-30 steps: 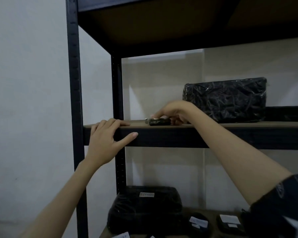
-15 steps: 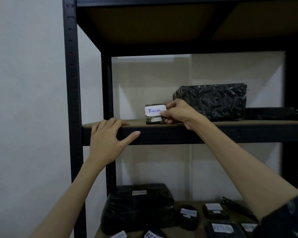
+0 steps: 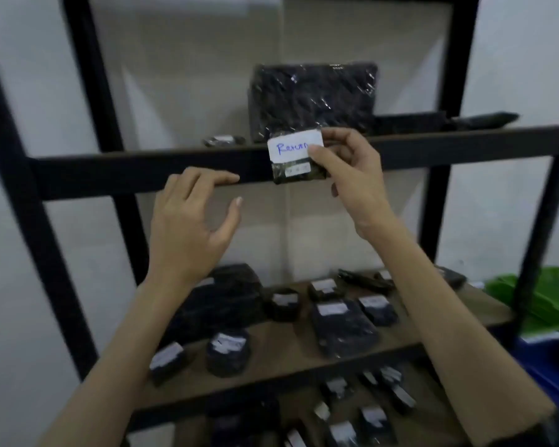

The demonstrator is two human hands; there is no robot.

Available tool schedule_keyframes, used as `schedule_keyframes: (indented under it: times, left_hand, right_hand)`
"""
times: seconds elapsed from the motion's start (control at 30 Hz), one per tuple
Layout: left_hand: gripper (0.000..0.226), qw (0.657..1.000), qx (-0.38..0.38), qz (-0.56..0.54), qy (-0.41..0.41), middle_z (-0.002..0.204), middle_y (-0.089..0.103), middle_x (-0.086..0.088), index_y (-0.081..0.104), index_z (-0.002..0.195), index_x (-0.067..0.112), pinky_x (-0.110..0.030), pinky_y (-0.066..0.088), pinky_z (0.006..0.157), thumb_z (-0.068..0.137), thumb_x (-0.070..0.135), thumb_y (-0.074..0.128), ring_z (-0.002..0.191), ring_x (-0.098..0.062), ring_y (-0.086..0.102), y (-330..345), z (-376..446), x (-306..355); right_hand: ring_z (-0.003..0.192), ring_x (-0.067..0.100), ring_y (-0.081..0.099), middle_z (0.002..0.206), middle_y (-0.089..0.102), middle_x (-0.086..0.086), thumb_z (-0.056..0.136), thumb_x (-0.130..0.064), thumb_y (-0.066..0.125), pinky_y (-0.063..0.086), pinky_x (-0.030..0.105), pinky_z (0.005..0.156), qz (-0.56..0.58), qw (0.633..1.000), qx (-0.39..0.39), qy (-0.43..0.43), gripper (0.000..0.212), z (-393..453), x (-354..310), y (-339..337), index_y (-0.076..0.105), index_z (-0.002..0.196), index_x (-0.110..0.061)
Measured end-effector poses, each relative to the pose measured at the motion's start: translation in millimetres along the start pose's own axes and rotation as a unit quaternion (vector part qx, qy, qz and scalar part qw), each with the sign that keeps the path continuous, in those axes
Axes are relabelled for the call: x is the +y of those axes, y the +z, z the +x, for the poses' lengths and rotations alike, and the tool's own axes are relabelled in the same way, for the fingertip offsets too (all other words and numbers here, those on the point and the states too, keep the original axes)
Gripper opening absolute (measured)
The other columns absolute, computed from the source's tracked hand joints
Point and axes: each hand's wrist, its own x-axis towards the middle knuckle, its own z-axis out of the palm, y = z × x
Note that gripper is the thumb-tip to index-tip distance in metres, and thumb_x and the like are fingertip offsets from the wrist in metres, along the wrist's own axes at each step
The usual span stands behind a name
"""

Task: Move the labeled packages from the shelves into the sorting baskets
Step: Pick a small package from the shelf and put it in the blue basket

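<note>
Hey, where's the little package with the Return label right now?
In the head view the small Return package is pinched in the right hand, off the board and before the upper shelf's front edge, just below the large wrapped package.

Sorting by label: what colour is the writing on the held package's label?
Blue, on a white label; head view.

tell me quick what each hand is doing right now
Left hand: open, fingertips on the shelf edge, holding nothing.
Right hand: closed, pinching the small package labeled "Return".

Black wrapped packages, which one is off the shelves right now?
The small black package with the white handwritten label, pinched in the right hand before the upper shelf edge; the rest lie on shelves.
</note>
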Motion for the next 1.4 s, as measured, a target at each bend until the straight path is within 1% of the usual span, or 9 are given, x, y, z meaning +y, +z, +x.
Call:
schedule_keyframes:
  times: [0.2, 0.4, 0.57, 0.73, 0.83, 1.1, 1.2, 1.33, 1.4]
  left_hand:
    - [0.022, 0.968, -0.143, -0.173, -0.11, 0.092, 0.062, 0.007, 0.063, 0.107, 0.021, -0.037, 0.049, 0.076, 0.087, 0.029, 0.059, 0.086, -0.014, 0.056, 111, -131, 132]
    - [0.027, 0.887, -0.359, -0.24, -0.163, 0.087, 0.061, 0.017, 0.06, 0.11, 0.027, -0.035, 0.052, 0.073, 0.085, 0.036, 0.061, 0.082, -0.006, 0.058, 242, -216, 290]
    - [0.03, 0.838, -0.462, -0.223, -0.184, 0.092, 0.067, 0.01, 0.061, 0.113, 0.024, -0.031, 0.047, 0.079, 0.085, 0.036, 0.059, 0.094, -0.015, 0.061, 341, -256, 403]
    - [0.033, 0.78, -0.564, -0.153, -0.224, 0.102, 0.066, 0.009, 0.058, 0.117, 0.025, -0.031, 0.045, 0.084, 0.089, 0.041, 0.057, 0.1, -0.014, 0.061, 414, -282, 455]
    - [0.035, 0.735, -0.609, -0.138, -0.266, 0.106, 0.066, 0.007, 0.057, 0.119, 0.024, -0.03, 0.044, 0.084, 0.091, 0.045, 0.053, 0.1, -0.014, 0.06, 451, -294, 467]
    - [0.049, 0.663, -0.587, -0.176, -0.43, 0.119, 0.058, 0.0, 0.056, 0.113, 0.025, -0.038, 0.045, 0.089, 0.096, 0.059, 0.025, 0.109, -0.023, 0.056, 565, -292, 491]
    - [0.056, 0.643, -0.549, -0.188, -0.5, 0.112, 0.059, -0.007, 0.051, 0.101, 0.018, -0.043, 0.044, 0.09, 0.093, 0.063, 0.019, 0.104, -0.028, 0.056, 596, -287, 501]
    - [0.056, 0.626, -0.477, -0.187, -0.588, 0.118, 0.061, -0.005, 0.052, 0.113, 0.02, -0.044, 0.044, 0.094, 0.094, 0.061, 0.021, 0.108, -0.028, 0.057, 617, -296, 513]
    - [0.054, 0.611, -0.426, -0.212, -0.632, 0.106, 0.065, -0.001, 0.055, 0.107, 0.021, -0.041, 0.047, 0.091, 0.092, 0.063, 0.025, 0.103, -0.027, 0.061, 620, -303, 519]
  right_hand:
    - [0.081, 0.017, 0.063, 0.087, 0.065, 0.004, 0.087, -0.014, 0.065, 0.055, 0.034, 0.064, -0.079, 0.986, 0.04, 0.14, 0.02, -110, 78, -169, 0.062, 0.104, -0.022]
    - [0.081, 0.02, 0.064, 0.088, 0.067, 0.01, 0.087, -0.011, 0.064, 0.055, 0.024, 0.057, -0.156, 0.945, 0.124, 0.259, 0.016, -194, 129, -375, 0.063, 0.101, -0.019]
    - [0.086, 0.025, 0.068, 0.095, 0.069, 0.013, 0.088, -0.016, 0.064, 0.059, 0.039, 0.07, -0.212, 0.904, 0.128, 0.349, 0.017, -236, 167, -517, 0.062, 0.105, -0.017]
    - [0.075, 0.013, 0.067, 0.091, 0.067, 0.006, 0.089, -0.015, 0.063, 0.058, 0.029, 0.064, -0.218, 0.87, 0.121, 0.426, 0.02, -245, 205, -595, 0.06, 0.109, -0.013]
    - [0.081, 0.017, 0.067, 0.093, 0.067, 0.005, 0.089, -0.014, 0.062, 0.057, 0.029, 0.068, -0.216, 0.859, 0.102, 0.453, 0.022, -238, 238, -629, 0.059, 0.111, -0.013]
    - [0.091, 0.022, 0.066, 0.104, 0.066, 0.01, 0.089, -0.017, 0.063, 0.055, 0.024, 0.065, -0.23, 0.831, 0.104, 0.497, 0.02, -195, 347, -701, 0.058, 0.107, -0.013]
    - [0.09, 0.02, 0.065, 0.105, 0.065, 0.01, 0.089, -0.018, 0.063, 0.056, 0.027, 0.069, -0.224, 0.818, 0.084, 0.522, 0.02, -184, 383, -717, 0.057, 0.106, -0.013]
    - [0.095, 0.024, 0.064, 0.11, 0.062, 0.012, 0.089, -0.015, 0.063, 0.057, 0.035, 0.08, -0.201, 0.789, 0.039, 0.579, 0.025, -178, 427, -720, 0.056, 0.111, -0.006]
    - [0.095, 0.026, 0.063, 0.11, 0.06, 0.014, 0.09, -0.014, 0.061, 0.056, 0.034, 0.08, -0.191, 0.781, 0.025, 0.594, 0.028, -176, 447, -710, 0.054, 0.114, -0.001]
